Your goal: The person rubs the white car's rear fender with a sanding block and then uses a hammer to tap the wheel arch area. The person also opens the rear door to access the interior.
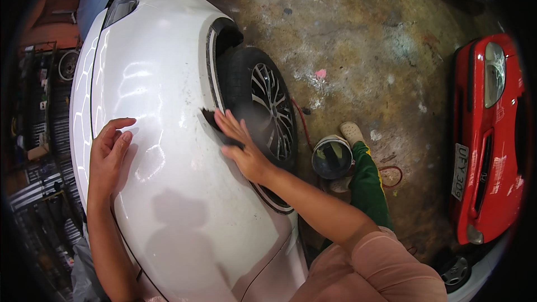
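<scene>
At the far left, a dark metal rack point(34, 103) crowded with parts runs down the side, and a round silver wheel rim point(68, 66) hangs near its upper end. Next comes the glossy white car body point(168, 50), its curved panel catching bright wavy reflections, with a clear headlamp point(119, 11) at its top. Over the white panel, the left hand point(112, 146) has its fingers loosely bent and its thumb near the forefinger, grasping nothing; whether it touches the paint cannot be told. Lower on the panel lies the person's broad grey shadow point(179, 246). To the right, at the edge of the wheel arch, the right hand point(246, 148) holds a thin black pad point(225, 138) between thumb and nearly straight fingers, laid against the white panel. Just beside it stands a black tyre point(235, 72) around a dark and silver spoked wheel point(272, 109). Farther right, on the stained brown concrete floor point(358, 67), a round bucket point(325, 138) sits beside a pale perforated clog point(351, 133) and a green trouser leg point(369, 190), with a thin red hose point(401, 174) curling near. At the far right stands a shiny red car point(503, 190).
</scene>
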Demonstrator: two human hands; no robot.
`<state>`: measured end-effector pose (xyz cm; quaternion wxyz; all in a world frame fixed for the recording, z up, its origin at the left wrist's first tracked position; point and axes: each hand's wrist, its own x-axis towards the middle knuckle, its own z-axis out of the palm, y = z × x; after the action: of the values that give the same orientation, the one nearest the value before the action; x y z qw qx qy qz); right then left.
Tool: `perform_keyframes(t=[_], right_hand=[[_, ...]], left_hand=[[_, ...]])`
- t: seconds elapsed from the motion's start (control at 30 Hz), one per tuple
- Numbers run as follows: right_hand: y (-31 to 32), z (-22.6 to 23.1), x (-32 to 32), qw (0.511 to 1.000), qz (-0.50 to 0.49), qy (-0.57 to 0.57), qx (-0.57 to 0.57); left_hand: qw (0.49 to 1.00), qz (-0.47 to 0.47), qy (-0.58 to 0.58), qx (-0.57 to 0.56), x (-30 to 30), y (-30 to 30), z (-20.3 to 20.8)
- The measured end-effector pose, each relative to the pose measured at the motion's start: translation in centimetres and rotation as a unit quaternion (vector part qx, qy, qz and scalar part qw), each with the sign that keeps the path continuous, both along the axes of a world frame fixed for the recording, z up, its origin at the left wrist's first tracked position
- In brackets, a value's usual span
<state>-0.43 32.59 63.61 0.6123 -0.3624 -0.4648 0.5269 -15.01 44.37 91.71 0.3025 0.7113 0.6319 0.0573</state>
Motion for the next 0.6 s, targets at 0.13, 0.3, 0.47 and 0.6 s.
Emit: perform_keyframes(t=[0.13,0.3,0.47,0.6], right_hand=[[-3.1,0.4,-0.8,1.000,0.008,-0.005,-0.022],[-0.6,1.2,-0.6,0.998,-0.002,0.021,-0.061],[6.7,1.6,0.5,0.995,-0.039,0.061,-0.075],[1.0,1.3,-0.8,0.993,-0.002,0.072,-0.089]], left_hand=[[1.000,-0.003,0.011,0.005,-0.5,0.0,0.0],[1.000,0.000,0.012,0.004,-0.1,0.0,0.0],[1.000,-0.004,0.021,-0.005,-0.4,0.4,0.0],[0.999,0.022,0.022,-0.020,-1.0,0.0,0.1]])
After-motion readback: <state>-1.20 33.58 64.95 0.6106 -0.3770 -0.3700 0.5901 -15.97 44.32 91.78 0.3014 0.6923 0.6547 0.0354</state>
